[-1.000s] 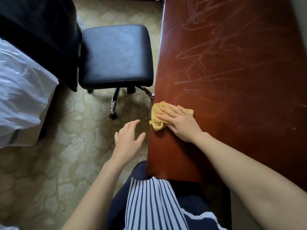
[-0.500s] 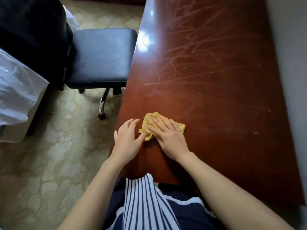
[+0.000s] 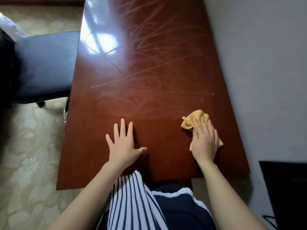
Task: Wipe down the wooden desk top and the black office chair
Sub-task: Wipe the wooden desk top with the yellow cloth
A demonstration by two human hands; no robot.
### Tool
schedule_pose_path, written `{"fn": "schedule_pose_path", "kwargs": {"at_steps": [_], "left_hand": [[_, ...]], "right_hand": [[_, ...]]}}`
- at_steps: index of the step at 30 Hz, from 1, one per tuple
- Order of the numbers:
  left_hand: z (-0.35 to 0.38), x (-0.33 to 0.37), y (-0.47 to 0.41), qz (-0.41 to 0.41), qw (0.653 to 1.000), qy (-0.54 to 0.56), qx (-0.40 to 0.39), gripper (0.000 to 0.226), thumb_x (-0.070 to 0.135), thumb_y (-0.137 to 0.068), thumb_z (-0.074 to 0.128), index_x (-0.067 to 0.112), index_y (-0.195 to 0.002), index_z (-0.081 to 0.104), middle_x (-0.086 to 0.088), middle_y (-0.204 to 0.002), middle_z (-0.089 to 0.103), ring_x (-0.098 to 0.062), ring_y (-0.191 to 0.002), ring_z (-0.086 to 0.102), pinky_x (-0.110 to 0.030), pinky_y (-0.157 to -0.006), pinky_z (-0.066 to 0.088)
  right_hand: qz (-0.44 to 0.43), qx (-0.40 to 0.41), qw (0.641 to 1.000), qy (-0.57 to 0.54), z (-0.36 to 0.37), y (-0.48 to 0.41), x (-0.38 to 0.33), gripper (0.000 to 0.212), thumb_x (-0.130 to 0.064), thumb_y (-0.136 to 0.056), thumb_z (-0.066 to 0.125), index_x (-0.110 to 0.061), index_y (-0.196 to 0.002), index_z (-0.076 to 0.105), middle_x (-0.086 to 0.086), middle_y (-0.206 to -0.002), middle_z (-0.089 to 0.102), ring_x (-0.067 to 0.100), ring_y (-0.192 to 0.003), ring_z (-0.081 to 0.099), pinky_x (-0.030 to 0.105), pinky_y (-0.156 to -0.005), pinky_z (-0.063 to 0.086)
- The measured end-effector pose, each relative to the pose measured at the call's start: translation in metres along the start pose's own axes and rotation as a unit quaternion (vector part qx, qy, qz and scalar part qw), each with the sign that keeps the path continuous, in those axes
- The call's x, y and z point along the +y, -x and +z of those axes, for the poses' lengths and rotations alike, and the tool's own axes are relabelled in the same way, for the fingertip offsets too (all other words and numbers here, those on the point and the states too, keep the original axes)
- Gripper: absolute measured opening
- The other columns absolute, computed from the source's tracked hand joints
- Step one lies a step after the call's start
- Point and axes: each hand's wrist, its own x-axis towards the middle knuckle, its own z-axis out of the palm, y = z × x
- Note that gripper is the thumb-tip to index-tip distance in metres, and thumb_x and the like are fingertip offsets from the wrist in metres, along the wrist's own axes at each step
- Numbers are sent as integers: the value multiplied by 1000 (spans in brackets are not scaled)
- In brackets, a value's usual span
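Cloth [image 3: 198,117], yellow and crumpled, lies on the tabletop [image 3: 103,130] near its right edge, at about 4 o'clock from the middle of the wood. The right hand [image 3: 205,143] presses on it with fingers [image 3: 203,125] straight and close together, not curled round it. The left hand [image 3: 124,145] lies flat on bare wood at 9 o'clock from the cloth, well apart from it. Its fingers are spread wide and hold nothing; it seems to give support.

I judge the step in hand is wiping the tabletop. Pale streaks [image 3: 157,67] cover the wood toward 11 and 12 o'clock from the cloth, so much of the surface looks not yet clean. To do it well, I would spread the cloth flatter under the palm and keep an even pressure. Long overlapping strokes toward 12 o'clock would serve, moving from the wall [image 3: 257,63] side across to the chair side.

The black office chair [image 3: 44,67] stands just beside the left edge, at 9 o'clock from the streaks, and neither hand touches it.
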Motion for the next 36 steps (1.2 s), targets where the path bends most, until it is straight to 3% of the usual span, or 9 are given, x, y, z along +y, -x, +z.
{"fn": "schedule_pose_path", "kwargs": {"at_steps": [4, 9, 13, 20, 22, 25, 30, 36], "left_hand": [[5, -2, -2, -6, 999, -45, -25, 111, 78, -74, 46, 24, -149, -14, -2, -156, -24, -26, -144, -20, -61, -110, -5], [-1, -11, -7, 16, 993, -113, -6, 93, 80, -80, 28, 29, -150, -7, 2, -159, -12, -22, -146, -8, -62, -110, -3], [-6, -16, -8, 38, 988, -147, 14, 83, 75, -85, 23, 32, -150, -1, 4, -160, -3, -20, -147, 1, -59, -112, 0], [-11, -15, -8, 87, 973, -206, 64, 86, 77, -82, 27, 23, -149, 18, -5, -158, 15, -28, -146, 5, -64, -108, -3], [-11, -12, -8, 127, 967, -205, 77, 85, 75, -81, 33, 19, -144, 27, -9, -158, 12, -30, -146, 1, -63, -109, 0], [-7, -8, -8, 220, 950, -209, 68, 88, 73, -82, 37, 21, -149, 16, -3, -160, -2, -27, -146, -4, -60, -111, 3], [-3, -6, -13, 263, 939, -220, 23, 94, 75, -81, 37, 25, -151, 0, 3, -159, -11, -23, -146, -7, -61, -110, 0], [-4, -18, -18, 263, 938, -226, -3, 88, 75, -81, 33, 33, -150, -4, 9, -159, -9, -20, -147, -5, -64, -108, 5]], "right_hand": [[126, 27, 992, -2, -4, -24, 12, 42, -27, -101, 40, -32, -143, 39, -4, -154, 28, 18, -145, 16, 37, -116, 9], [220, 23, 975, -12, -1, -49, -12, 43, -31, -102, 37, -36, -144, 35, -6, -157, 21, 19, -146, 9, 41, -116, 4], [105, -22, 994, 38, 5, -38, -28, 45, -34, -102, 35, -39, -146, 29, -9, -157, 19, 17, -146, 8, 39, -117, 4], [-35, -54, 997, 38, 18, 14, -51, 45, -32, -101, 39, -39, -145, 31, -10, -155, 24, 16, -146, 12, 37, -116, 3], [-66, -47, 996, 28, 18, 32, -50, 45, -28, -99, 44, -38, -142, 37, -9, -153, 30, 17, -145, 18, 38, -116, 7], [-88, -7, 996, 4, 16, 61, -44, 46, -19, -94, 55, -32, -137, 49, -5, -146, 43, 19, -139, 33, 40, -114, 18], [23, 108, 994, -14, 9, 99, -14, 39, -13, -90, 57, -20, -128, 60, 4, -136, 55, 26, -131, 45, 46, -108, 33], [185, 132, 974, -19, -12, 93, 36, 38, -10, -95, 52, -18, -133, 55, 7, -144, 45, 28, -137, 36, 45, -112, 26]]}}
